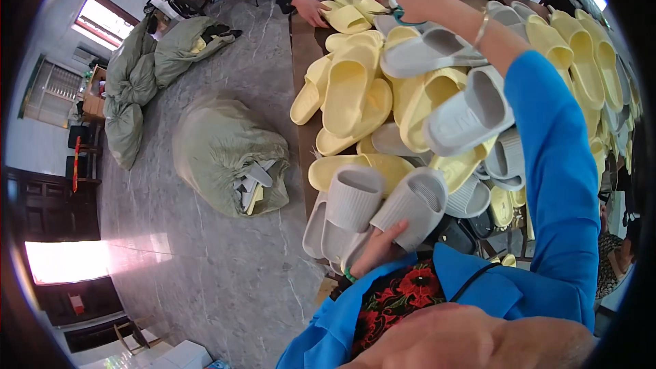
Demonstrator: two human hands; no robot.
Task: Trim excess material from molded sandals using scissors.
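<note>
My left hand (380, 251), low at the near edge of the table, is closed on a grey slipper (414, 206), thumb along its side. Another grey slipper (354, 198) with a ribbed strap rests against it on the left. Stretched across to the far side, my right hand (419, 3) is closed around small scissors (403, 16) with teal handles. Their tips point left toward yellow slippers (348, 16), which another person's hands (311, 9) touch from across the table. Between my hands lies a heap of yellow slippers (350, 85) and grey slippers (471, 113).
More slippers (581, 55) are piled high at the right. A stuffed translucent sack (229, 154) with slippers showing at its mouth stands on the grey floor (225, 266) left of the table. Further sacks (130, 89) lean at the far left. The brown tabletop (306, 44) shows along its left edge.
</note>
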